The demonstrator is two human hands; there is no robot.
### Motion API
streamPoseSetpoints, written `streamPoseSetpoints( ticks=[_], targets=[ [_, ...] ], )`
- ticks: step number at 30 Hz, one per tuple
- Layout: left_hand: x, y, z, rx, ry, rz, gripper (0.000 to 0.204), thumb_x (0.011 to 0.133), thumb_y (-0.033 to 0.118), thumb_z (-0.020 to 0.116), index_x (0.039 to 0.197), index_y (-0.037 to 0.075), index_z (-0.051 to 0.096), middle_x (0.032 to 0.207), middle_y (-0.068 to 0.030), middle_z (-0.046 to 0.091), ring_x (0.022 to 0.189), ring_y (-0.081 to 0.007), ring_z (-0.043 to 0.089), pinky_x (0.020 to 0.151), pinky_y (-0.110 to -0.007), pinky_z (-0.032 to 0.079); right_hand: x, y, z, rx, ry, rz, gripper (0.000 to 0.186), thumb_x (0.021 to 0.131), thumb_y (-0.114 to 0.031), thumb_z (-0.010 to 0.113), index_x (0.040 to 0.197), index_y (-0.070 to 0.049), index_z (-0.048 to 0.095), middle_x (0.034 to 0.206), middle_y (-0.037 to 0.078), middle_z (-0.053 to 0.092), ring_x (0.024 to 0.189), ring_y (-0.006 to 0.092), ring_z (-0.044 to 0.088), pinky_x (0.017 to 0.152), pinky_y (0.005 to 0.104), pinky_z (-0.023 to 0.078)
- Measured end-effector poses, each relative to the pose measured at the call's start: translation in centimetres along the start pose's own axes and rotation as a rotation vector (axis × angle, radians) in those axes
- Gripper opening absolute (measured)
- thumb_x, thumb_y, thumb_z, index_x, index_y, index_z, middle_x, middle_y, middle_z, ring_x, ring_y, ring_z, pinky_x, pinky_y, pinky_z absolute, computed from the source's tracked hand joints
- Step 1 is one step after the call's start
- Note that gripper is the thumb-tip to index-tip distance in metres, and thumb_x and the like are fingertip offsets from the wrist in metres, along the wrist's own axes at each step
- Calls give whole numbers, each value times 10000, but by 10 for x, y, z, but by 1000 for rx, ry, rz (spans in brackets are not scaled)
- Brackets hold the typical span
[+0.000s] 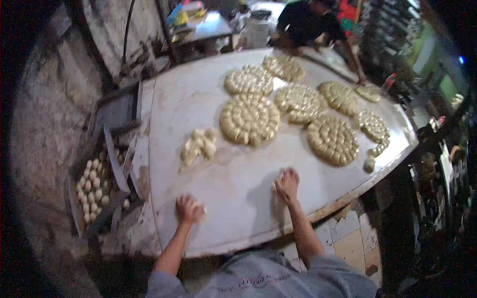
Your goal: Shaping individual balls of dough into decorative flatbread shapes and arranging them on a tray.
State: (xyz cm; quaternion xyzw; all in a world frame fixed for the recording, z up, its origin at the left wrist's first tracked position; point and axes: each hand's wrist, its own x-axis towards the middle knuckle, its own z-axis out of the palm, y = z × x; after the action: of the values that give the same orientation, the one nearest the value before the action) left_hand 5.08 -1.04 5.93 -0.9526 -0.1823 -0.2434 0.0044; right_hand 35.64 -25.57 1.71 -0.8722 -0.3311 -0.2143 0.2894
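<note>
My left hand (188, 208) is low over the near left of the white table, its fingers curled. A pale bit of dough (200, 213) shows beside its thumb side. Farther right, my right hand (287, 185) is cupped downward on the tabletop, and a pale edge of dough (275, 186) peeks out at its left. Most of both pieces is hidden by the hands. Beyond my left hand lies a loose heap of dough pieces (199, 146). Past my right hand are flat round coils of shiny dough balls, the closest being one coil (332, 140) and another (249, 119).
The white table (174, 114) has worn edges. At its left stands a tray of pale round balls (90, 186) next to a dark box (115, 114). A co-worker in dark clothes (310, 25) leans over the far side, one hand (361, 78) near a small coil.
</note>
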Motion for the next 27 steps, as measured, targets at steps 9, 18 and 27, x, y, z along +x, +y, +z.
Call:
streamPoseSetpoints(
  ticks=[9, 18, 27],
  targets=[
    [-59, 88, -10, -237, -125, -344, 191, 698, 203, 660, 735, 61, 537, 754, -106, 536, 812, -303, 513, 730, -414, 414, -73, -20, -58, 183, -489, -299, 230, 727, -169, 606, 921, -53, 564, 978, 151, 502, 938, 326, 451, 809, 444, 385],
    [63, 94, 47, -259, 101, -624, 112, 693, 112, 583, 642, 28, 529, 640, -146, 517, 666, -329, 529, 658, -406, 435, 22, -35, 3, 177, -251, 16, 178, 743, -168, 595, 838, -33, 529, 894, 147, 507, 886, 334, 449, 818, 453, 359],
    [-57, 8, 0, -30, 83, -442, 97, 696, 87, 591, 706, 37, 508, 782, -123, 514, 756, -329, 485, 670, -454, 402, -9, 61, -49, -175, -373, -226, 108, 737, -136, 592, 818, -67, 575, 896, 92, 551, 878, 254, 485, 791, 389, 368]
  ],
)
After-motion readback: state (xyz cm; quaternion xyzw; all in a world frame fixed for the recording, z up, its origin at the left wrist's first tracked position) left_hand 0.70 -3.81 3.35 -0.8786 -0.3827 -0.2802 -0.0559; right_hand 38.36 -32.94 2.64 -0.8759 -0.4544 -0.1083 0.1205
